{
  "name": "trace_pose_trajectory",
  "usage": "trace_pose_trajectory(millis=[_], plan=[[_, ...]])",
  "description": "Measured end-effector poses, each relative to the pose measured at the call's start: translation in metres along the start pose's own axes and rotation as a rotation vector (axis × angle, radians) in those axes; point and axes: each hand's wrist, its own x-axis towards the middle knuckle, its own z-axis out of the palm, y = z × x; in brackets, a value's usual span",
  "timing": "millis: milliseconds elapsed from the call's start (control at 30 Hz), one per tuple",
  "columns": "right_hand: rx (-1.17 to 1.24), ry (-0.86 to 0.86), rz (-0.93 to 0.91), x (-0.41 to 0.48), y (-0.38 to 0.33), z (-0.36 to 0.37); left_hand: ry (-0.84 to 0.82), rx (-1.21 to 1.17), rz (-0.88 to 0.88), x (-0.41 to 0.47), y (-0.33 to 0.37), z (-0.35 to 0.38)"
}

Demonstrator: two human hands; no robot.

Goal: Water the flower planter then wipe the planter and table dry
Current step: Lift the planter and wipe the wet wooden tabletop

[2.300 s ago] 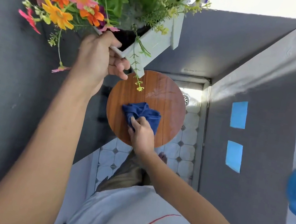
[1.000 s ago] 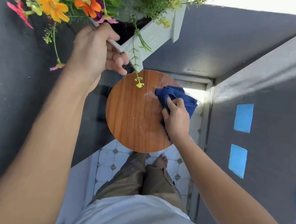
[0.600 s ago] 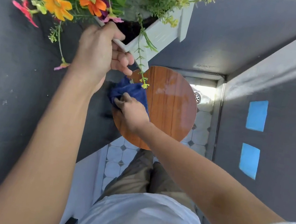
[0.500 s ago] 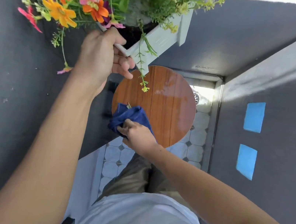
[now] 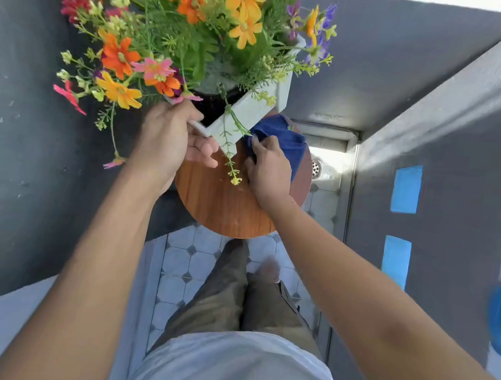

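Cloth [image 5: 283, 139] now sliding up from the near-left edge of the round table [image 5: 223, 205] to the far side, right hand [image 5: 267, 168] pressing it flat, fingers clamped on a bunched fold, just under the raised corner of the planter [image 5: 249, 107]. Left hand [image 5: 169, 137] gripping that planter's near rim and holding it tilted, off the tabletop from the look of it, long side running up and to the right. Probably wiping the patch where the planter normally sits, so that's lying straight ahead of the cloth hand, closer to it than to the left.
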Motion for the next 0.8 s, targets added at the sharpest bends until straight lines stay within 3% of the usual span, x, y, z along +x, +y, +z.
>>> trace_pose_trajectory(millis=[200,500,800], plan=[[-0.047,-0.234,-0.232,-0.078,-0.006,0.026,0.037,-0.025,-0.061,-0.029,-0.033,0.003],[0.15,-0.094,0.087,-0.17,0.05,0.0,0.03,-0.218,-0.18,-0.078,-0.087,0.047],[0.434,0.203,0.398,-0.212,0.06,-0.033,0.048,-0.214,-0.204,-0.097,-0.133,0.094]])
